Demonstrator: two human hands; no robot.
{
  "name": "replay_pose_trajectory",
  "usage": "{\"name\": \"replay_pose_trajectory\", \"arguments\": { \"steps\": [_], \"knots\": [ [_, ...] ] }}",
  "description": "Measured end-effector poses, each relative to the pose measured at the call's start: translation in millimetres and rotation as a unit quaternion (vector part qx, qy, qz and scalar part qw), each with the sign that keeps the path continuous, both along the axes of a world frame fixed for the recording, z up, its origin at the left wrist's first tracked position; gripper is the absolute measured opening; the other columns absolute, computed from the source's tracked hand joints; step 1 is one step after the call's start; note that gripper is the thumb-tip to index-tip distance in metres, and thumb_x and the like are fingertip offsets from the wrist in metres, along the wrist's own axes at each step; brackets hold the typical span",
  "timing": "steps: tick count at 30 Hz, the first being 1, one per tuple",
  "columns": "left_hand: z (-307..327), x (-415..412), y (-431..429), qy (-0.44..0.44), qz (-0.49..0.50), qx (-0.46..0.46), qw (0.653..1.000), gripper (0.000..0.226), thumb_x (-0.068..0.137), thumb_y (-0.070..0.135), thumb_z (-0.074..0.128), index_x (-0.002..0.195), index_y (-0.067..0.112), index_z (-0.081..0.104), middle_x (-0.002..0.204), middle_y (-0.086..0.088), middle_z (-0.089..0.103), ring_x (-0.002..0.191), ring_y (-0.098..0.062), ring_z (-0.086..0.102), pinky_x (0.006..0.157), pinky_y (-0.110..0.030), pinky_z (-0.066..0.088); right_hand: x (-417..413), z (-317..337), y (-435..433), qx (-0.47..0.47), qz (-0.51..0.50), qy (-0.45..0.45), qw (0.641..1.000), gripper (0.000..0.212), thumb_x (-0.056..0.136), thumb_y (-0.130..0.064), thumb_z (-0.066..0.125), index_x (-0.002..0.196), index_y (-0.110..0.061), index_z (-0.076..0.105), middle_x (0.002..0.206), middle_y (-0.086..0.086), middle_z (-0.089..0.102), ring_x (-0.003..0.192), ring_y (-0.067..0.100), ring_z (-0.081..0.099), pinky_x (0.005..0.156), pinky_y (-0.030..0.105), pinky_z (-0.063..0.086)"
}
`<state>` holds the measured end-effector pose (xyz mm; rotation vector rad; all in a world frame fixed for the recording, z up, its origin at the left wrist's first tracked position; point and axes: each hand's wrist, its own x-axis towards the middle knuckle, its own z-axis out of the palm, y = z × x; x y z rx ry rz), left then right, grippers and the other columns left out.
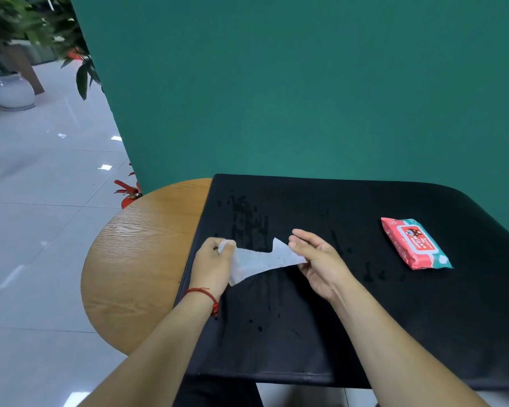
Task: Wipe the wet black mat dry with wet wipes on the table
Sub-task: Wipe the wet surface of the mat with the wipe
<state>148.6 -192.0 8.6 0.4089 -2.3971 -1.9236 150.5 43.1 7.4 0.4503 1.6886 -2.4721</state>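
A black mat [365, 304] covers most of the round wooden table [135, 259]. Wet streaks and drops show on the mat near its left and middle parts. A white wet wipe [259, 261] is stretched between both hands, a little above the mat. My left hand [213, 264] grips the wipe's left end, its fingers curled round it. My right hand [315, 259] pinches the right end between thumb and fingers. A red and teal pack of wet wipes [415, 243] lies on the mat to the right, apart from both hands.
A green wall [306, 83] stands right behind the table. The tiled floor [41, 201] lies to the left, with a potted plant [9, 86] far off and a red object [128, 193] beside the table's back edge.
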Motion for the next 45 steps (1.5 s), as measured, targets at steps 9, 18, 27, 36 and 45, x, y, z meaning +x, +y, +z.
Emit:
{"name": "replay_pose_trajectory", "arguments": {
  "steps": [9, 18, 27, 36, 45],
  "knots": [
    [-22.3, -15.0, -10.4, 0.021, -0.017, -0.158, 0.987, 0.005, 0.103, 0.03, 0.059, 0.106, 0.025, 0.059, 0.092, 0.007, 0.066, 0.083, -0.009, 0.062, 0.061, -0.025, 0.043, 5.2, -21.9, -3.1, 0.25, -0.078, 0.09, 0.961, 0.039, 0.091, 0.005, 0.068, 0.108, -0.029, 0.078, 0.109, -0.013, 0.079, 0.097, 0.007, 0.074, 0.084, 0.027, 0.058],
    [-38.3, -14.1, -8.6, 0.069, -0.072, -0.317, 0.943, 0.017, 0.105, 0.027, 0.058, 0.121, 0.029, 0.053, 0.099, 0.013, 0.064, 0.076, -0.015, 0.064, 0.064, -0.035, 0.057, -5.0, -38.4, -1.2, 0.487, -0.012, 0.082, 0.87, 0.022, 0.099, -0.014, 0.064, 0.114, -0.029, 0.072, 0.111, -0.015, 0.069, 0.095, 0.006, 0.066, 0.077, 0.018, 0.051],
    [-48.9, -6.2, -0.4, 0.232, -0.109, -0.478, 0.84, 0.039, 0.093, 0.008, 0.065, 0.13, 0.022, 0.062, 0.132, 0.004, 0.061, 0.122, -0.022, 0.057, 0.1, -0.041, 0.05, 2.8, -47.7, -3.4, 0.518, -0.037, 0.164, 0.839, 0.032, 0.095, 0.0, 0.058, 0.097, -0.028, 0.073, 0.102, -0.018, 0.062, 0.094, 0.003, 0.062, 0.079, 0.019, 0.05],
    [-75.9, 5.7, 7.2, 0.106, -0.274, -0.544, 0.786, 0.078, 0.097, 0.054, -0.006, 0.169, 0.028, 0.011, 0.176, 0.01, 0.006, 0.162, -0.014, 0.0, 0.131, -0.047, 0.004, -1.8, -41.6, -5.3, 0.555, 0.084, 0.133, 0.817, 0.027, 0.092, -0.033, 0.073, 0.119, -0.039, 0.071, 0.104, -0.025, 0.066, 0.102, 0.001, 0.059, 0.085, 0.022, 0.051],
    [-74.7, 8.1, 8.8, 0.097, -0.268, -0.566, 0.774, 0.077, 0.097, 0.051, -0.007, 0.169, 0.028, 0.006, 0.176, 0.005, 0.003, 0.163, -0.019, 0.0, 0.13, -0.049, 0.005, -32.8, -25.9, 27.1, 0.199, -0.065, -0.032, 0.977, 0.025, 0.078, -0.013, 0.092, 0.1, -0.015, 0.081, 0.097, 0.002, 0.082, 0.082, 0.013, 0.073, 0.074, 0.027, 0.056]
  ]
}}
